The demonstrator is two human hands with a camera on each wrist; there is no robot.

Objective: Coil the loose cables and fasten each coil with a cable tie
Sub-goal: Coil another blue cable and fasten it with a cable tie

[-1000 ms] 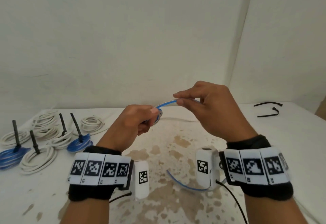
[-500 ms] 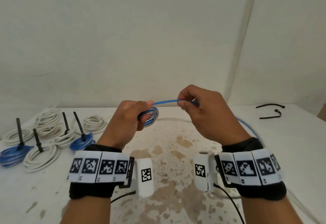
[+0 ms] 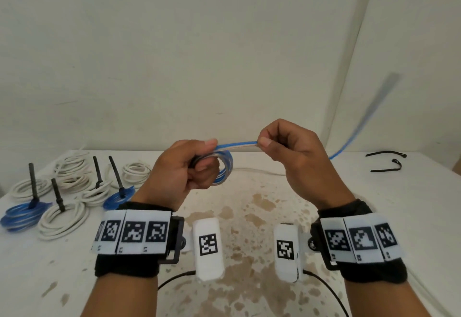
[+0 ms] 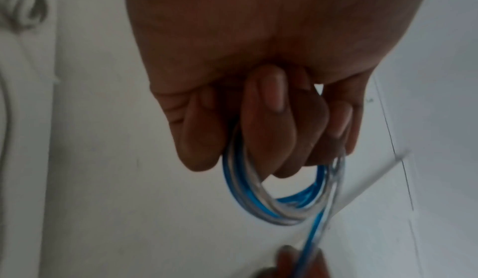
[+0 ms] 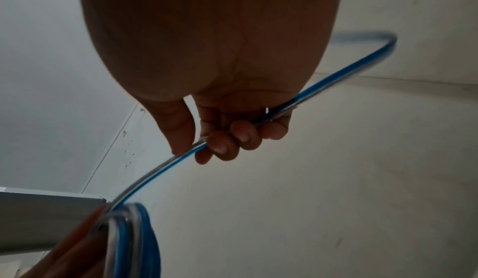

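Note:
A blue-and-clear cable (image 3: 237,145) is stretched between my two hands above the table. My left hand (image 3: 189,167) grips a small coil of it (image 3: 225,170), the loops wound round its curled fingers (image 4: 269,131); in the left wrist view the coil (image 4: 258,200) hangs below them. My right hand (image 3: 287,152) pinches the straight run between thumb and fingers (image 5: 220,143). Behind that hand the cable's free tail (image 3: 359,127) swings up to the right, blurred. Two loose black cable ties (image 3: 385,162) lie at the table's far right.
Several tied white coils (image 3: 62,219) and blue coils (image 3: 22,214), each with a black tie standing up, sit at the left of the white table (image 3: 424,216). A white cable (image 3: 259,172) runs along the back. Brown stains mark the middle; a wall stands close behind.
Both hands have risen a little. The coil in my left hand has gained loops, and the cable's free tail has lifted off the table and whipped up to the right.

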